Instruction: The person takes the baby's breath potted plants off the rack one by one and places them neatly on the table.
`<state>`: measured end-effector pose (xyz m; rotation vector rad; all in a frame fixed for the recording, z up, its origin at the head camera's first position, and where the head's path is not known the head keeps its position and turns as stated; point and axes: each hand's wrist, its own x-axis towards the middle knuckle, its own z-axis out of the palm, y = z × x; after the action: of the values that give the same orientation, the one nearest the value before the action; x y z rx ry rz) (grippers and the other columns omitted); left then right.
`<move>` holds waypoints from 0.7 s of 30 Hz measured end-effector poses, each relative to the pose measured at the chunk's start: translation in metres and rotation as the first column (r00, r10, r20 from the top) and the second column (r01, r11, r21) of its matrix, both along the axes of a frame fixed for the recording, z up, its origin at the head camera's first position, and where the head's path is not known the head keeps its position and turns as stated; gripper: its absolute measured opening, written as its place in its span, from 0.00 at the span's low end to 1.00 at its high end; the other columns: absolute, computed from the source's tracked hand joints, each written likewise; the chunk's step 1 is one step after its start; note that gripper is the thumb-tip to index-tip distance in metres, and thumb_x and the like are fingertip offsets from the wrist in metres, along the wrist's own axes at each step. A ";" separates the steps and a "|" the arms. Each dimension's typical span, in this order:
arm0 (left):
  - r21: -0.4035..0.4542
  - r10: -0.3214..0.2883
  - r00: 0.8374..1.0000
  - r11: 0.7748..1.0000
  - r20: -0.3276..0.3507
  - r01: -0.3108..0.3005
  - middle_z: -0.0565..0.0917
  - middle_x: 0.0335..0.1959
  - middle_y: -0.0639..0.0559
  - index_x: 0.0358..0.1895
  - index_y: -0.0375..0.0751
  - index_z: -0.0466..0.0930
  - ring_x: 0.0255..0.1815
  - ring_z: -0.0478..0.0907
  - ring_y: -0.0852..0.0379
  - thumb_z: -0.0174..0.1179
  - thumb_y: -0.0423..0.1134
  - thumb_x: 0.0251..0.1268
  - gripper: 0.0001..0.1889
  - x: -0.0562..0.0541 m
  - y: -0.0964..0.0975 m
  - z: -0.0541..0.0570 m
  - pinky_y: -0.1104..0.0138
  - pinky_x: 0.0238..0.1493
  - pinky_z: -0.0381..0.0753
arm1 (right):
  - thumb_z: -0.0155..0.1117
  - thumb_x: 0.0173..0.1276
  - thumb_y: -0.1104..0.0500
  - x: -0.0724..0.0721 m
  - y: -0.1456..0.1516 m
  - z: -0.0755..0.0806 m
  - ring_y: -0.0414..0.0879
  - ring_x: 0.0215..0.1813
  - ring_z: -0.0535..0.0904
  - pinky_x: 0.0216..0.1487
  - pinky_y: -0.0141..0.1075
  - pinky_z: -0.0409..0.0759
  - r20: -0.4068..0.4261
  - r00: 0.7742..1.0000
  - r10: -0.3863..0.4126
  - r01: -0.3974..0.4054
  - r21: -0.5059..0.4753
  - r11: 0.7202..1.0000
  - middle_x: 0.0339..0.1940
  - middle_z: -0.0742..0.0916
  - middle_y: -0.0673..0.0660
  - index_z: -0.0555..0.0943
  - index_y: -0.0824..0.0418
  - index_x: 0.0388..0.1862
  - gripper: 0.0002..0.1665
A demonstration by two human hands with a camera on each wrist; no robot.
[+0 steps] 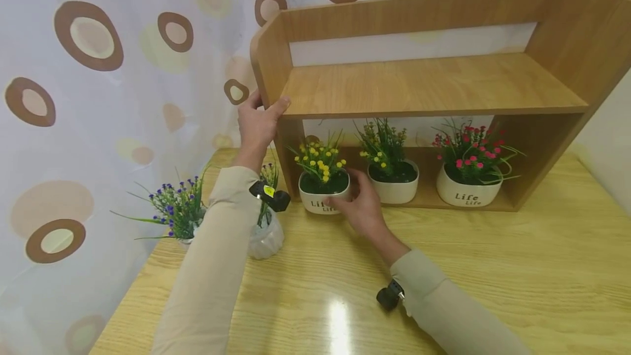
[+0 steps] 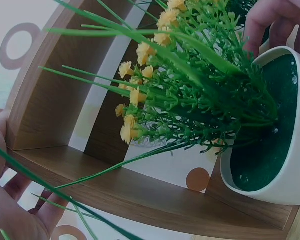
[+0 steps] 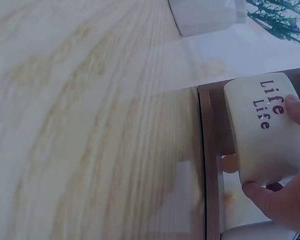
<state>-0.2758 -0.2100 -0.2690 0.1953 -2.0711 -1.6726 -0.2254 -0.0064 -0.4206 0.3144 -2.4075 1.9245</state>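
My right hand (image 1: 363, 201) holds the white oval pot (image 1: 309, 201) of yellow flowers by its right side, thumb on the front near the printed word "Life". This pot is at the left end of the wooden shelf's (image 1: 404, 89) lower level. In the right wrist view, fingers (image 3: 257, 195) and thumb span the pot's lettered wall. My left hand (image 1: 257, 125) grips the shelf's left side panel, thumb at the front edge of the middle board. Grass-like leaves cross in front of that hand in the left wrist view.
A white pot with yellow buds (image 1: 394, 190) and one with pink-red flowers (image 1: 468, 193) stand on the lower level to the right. Left of the shelf, on the wooden table (image 1: 315, 289), are purple flowers (image 1: 172, 207) and a ribbed white pot (image 1: 268, 240), partly behind my left arm.
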 end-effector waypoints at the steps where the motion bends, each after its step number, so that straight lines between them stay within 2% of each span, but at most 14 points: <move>1: -0.001 0.000 1.000 1.000 0.002 0.000 0.78 0.55 0.47 0.67 0.46 0.77 0.56 0.76 0.51 0.70 0.44 0.63 0.28 0.000 0.000 0.000 0.56 0.60 0.76 | 0.82 0.54 0.62 0.001 0.001 0.000 0.55 0.69 0.70 0.70 0.46 0.69 -0.001 1.000 0.004 -0.004 -0.001 1.000 0.67 0.74 0.62 0.64 0.62 0.74 0.51; 12: 0.004 -0.007 1.000 1.000 -0.006 0.007 0.78 0.54 0.47 0.66 0.47 0.78 0.56 0.75 0.52 0.70 0.44 0.63 0.27 -0.001 0.000 0.000 0.56 0.61 0.75 | 0.81 0.55 0.59 0.014 0.011 0.007 0.57 0.68 0.71 0.68 0.47 0.72 -0.001 0.999 0.034 -0.034 0.037 0.999 0.67 0.74 0.63 0.64 0.63 0.74 0.51; 21: 0.021 -0.002 1.000 1.000 -0.022 0.002 0.77 0.51 0.47 0.64 0.45 0.79 0.52 0.78 0.50 0.71 0.43 0.61 0.26 -0.002 0.000 -0.001 0.59 0.56 0.79 | 0.81 0.55 0.60 0.030 0.020 0.006 0.62 0.66 0.73 0.64 0.49 0.76 0.072 0.995 0.072 -0.076 0.049 0.996 0.66 0.74 0.64 0.64 0.63 0.74 0.51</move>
<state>-0.2782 -0.2104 -0.2701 0.1806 -2.0395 -1.6905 -0.1958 0.0139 -0.4149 0.3493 -2.5283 1.9369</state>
